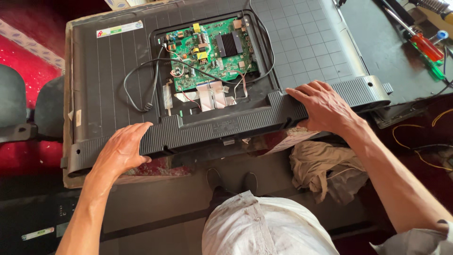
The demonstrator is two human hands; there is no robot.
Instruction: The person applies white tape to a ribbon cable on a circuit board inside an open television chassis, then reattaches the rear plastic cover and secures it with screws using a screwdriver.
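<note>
A flat television [118, 85] lies face down with its black ribbed back up. An open panel shows a green circuit board [207, 47] with a black heat sink, white ribbon cables and a looped black cable [141, 80]. My left hand [123, 150] presses flat on the near ribbed edge at the left, fingers spread. My right hand [323, 106] rests on the same near edge at the right, fingers over the rim. Neither hand holds a loose object.
A red-handled screwdriver [424, 45] and a green-handled tool [436, 71] lie on a dark surface at the upper right. A crumpled beige cloth [321, 165] lies below the television. Red fabric [23, 61] and dark cushions [14, 99] sit at the left. My shoes [231, 182] stand below.
</note>
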